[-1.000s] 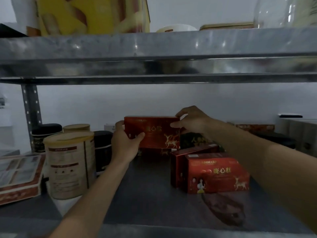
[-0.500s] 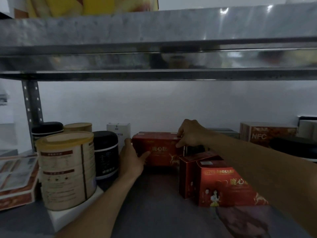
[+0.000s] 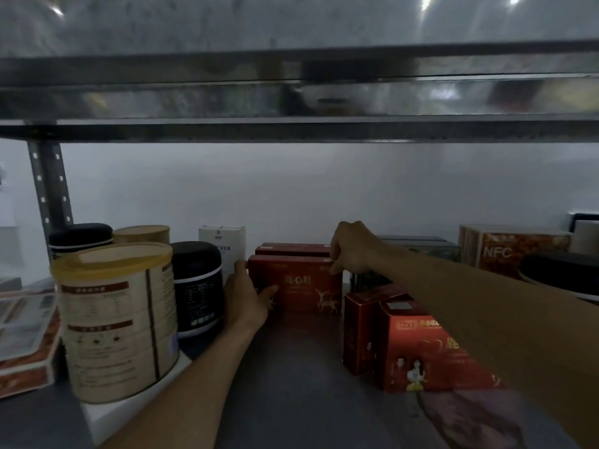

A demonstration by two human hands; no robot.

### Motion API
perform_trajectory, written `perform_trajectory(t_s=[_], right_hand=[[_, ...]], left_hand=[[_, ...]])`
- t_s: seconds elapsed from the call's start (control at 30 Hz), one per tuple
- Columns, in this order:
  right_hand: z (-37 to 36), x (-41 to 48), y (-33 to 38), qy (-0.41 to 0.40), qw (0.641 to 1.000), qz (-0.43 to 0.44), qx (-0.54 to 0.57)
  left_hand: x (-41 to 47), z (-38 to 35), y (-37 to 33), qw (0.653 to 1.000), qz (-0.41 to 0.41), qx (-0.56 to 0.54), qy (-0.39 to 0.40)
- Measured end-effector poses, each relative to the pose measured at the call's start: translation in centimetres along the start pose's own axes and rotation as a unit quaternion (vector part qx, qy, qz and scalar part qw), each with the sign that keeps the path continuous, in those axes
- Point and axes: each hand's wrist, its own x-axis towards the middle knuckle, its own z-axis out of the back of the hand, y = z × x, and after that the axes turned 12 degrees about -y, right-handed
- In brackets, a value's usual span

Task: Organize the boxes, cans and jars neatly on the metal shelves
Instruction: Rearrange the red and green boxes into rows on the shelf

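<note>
- Red box with deer print [image 3: 303, 286]: stands upright on the lower metal shelf [image 3: 291, 384], far back near the white wall [image 3: 291, 189]; held at both ends; a second red box [image 3: 291, 248] sits directly behind it, touching or nearly touching, only its top edge visible.
- Left hand [image 3: 244, 294]: wraps the left end of the held box; thumb lies across the lower front face, fingers go behind the left edge; grip closed on the box.
- Right hand [image 3: 351, 247]: grips the upper right corner of the same box from above; fingers curled down and pinching the top edge.
- Left of the grip: white carton [image 3: 223, 244] just beside the left hand, at the back; black jar [image 3: 198, 286] in front of the carton, close to the left wrist; cream tin with yellow lid [image 3: 120, 322] further left and nearer the camera, resting on a white block [image 3: 136, 413]; black-lidded jar [image 3: 81, 234] and tan-lidded tin [image 3: 142, 233] behind that tin; flat printed boxes [image 3: 26, 338] at the far left.
- Right of the grip: two red cartons [image 3: 405, 348] stand side by side below the right forearm, nearer the camera than the held box; dark box [image 3: 418, 246] behind the right wrist; box marked NFC [image 3: 505, 251] further right; black round lid [image 3: 560, 270] at the right edge.
- Above the grip: underside of the upper metal shelf [image 3: 291, 98]; perforated upright post [image 3: 50, 186] at the left.
</note>
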Motion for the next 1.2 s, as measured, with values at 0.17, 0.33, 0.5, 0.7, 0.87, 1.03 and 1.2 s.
perform_trajectory(t_s=[0.17,0.33,0.5,0.7,0.87,1.03,1.2], right_hand=[[-0.5,0.1,-0.4,-0.023,1.000,0.001,-0.005],[-0.8,0.4,-0.7,-0.030,0.999,0.008,-0.012],[-1.1,0.7,-0.8,-0.036,0.999,0.011,-0.016],[-1.3,0.7,-0.8,-0.037,0.999,0.020,-0.019],[-1.4,0.8,-0.6,-0.039,0.999,0.019,-0.013],[-1.4,0.6,-0.9,-0.039,0.999,0.023,-0.011],[0.5,-0.7,-0.9,-0.045,0.998,0.031,-0.004]], left_hand=[[0.6,-0.8,0.3,1.000,0.000,-0.010,0.006],[0.7,-1.1,0.3,1.000,-0.010,0.001,0.008],[1.0,-1.3,0.6,1.000,-0.018,0.011,0.003],[1.4,-1.4,1.0,1.000,-0.016,0.008,-0.022],[1.5,-1.4,1.1,0.999,-0.015,0.007,-0.028],[1.5,-1.5,1.2,1.000,-0.019,0.015,-0.019],[1.5,-0.8,0.2,0.998,-0.008,0.056,-0.035]])
